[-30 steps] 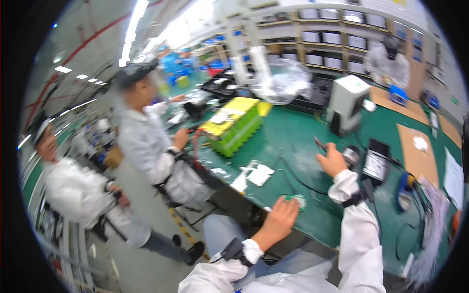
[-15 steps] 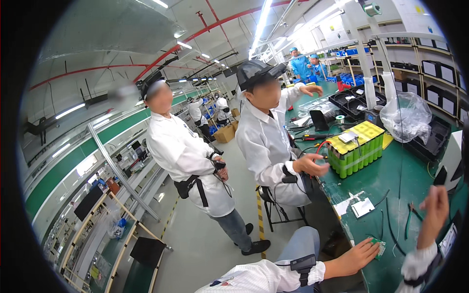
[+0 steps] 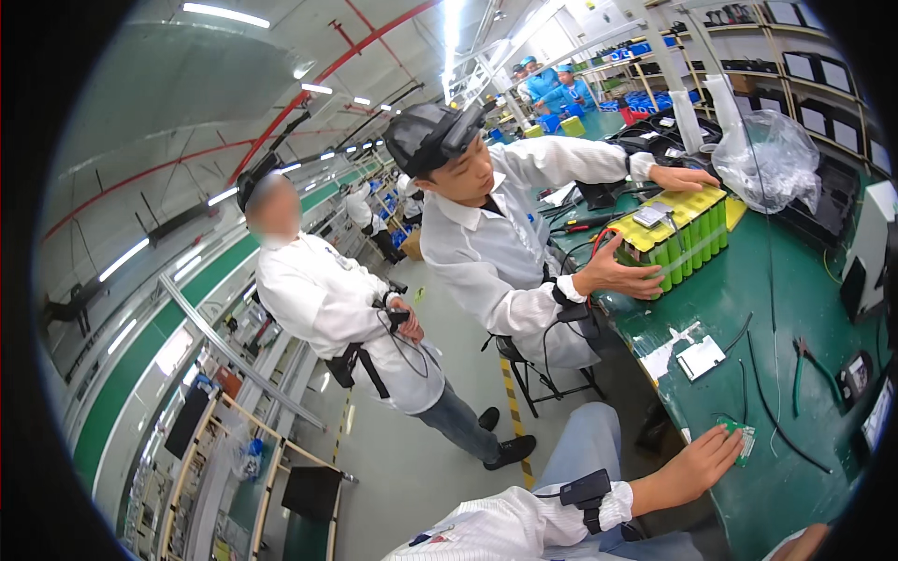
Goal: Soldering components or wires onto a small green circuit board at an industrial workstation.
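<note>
On the green tabletop (image 3: 711,309), just right of the nearer left hand (image 3: 690,469), a small flat green circuit board (image 3: 746,446) is being touched by that hand's extended fingers, any grip being unclear, the cropped right hand's (image 3: 808,542) finger state being hidden.

From my left hand (image 3: 694,466), I could pass rightward over the counter (image 3: 812,294) only above the black cable (image 3: 770,409) and green-handled pliers (image 3: 798,391). Farther off, bare surface lies right of the green battery pack (image 3: 690,248), though a thin wire (image 3: 772,280) runs through it; a co-worker's hands (image 3: 617,271) block the pack's near-left corner and far edge.
</note>
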Tool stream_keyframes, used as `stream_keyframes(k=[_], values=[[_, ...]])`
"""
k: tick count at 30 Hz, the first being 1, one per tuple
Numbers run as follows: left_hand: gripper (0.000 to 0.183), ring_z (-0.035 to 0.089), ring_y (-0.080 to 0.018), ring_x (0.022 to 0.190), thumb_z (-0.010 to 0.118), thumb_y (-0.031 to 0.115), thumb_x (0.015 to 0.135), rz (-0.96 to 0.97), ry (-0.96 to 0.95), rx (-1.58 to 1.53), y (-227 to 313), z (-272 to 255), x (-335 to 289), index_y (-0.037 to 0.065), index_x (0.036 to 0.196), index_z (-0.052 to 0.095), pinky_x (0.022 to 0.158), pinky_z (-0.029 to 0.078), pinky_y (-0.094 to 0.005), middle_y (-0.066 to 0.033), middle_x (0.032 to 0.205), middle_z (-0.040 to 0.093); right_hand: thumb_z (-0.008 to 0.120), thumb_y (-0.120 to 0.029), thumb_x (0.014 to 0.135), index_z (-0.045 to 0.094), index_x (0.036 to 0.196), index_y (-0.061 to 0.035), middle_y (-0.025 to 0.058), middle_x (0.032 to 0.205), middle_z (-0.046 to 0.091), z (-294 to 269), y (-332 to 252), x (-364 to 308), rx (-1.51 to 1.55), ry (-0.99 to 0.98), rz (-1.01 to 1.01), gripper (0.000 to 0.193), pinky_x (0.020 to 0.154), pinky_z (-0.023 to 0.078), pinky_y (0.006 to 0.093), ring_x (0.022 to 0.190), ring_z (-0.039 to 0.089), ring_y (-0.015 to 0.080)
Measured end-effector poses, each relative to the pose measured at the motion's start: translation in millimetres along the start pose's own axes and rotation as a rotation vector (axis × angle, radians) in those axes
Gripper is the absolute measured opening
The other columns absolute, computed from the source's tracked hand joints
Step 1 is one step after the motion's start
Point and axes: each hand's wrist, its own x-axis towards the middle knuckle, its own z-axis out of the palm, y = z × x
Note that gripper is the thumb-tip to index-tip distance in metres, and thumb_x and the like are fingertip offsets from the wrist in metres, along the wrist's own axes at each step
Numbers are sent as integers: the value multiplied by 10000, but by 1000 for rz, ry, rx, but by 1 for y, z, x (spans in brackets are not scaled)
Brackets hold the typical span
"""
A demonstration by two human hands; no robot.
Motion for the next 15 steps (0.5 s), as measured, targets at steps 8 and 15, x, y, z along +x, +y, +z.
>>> stream_keyframes(k=[8,15], values=[[534,638,-356,1269,610,65,871,-5,44,9,-3,-6,0,-126,1370,623,1194,460,-457,-247,1457,620,620,-260,1057,582,1038,-141,-4,1130,561,-13,3,16,-73,-79,-35,126,909,466,420,1019,502,207],[519,647,-344,1251,607,77,878,-14,52,28,1,-4,6,-121,1357,629,1189,467,-448,-237,1433,631,601,-245,1060,562,1005,-138,-2,1089,556,-26,10,18,-128,-118,-106,127,858,453,411,964,493,200]])
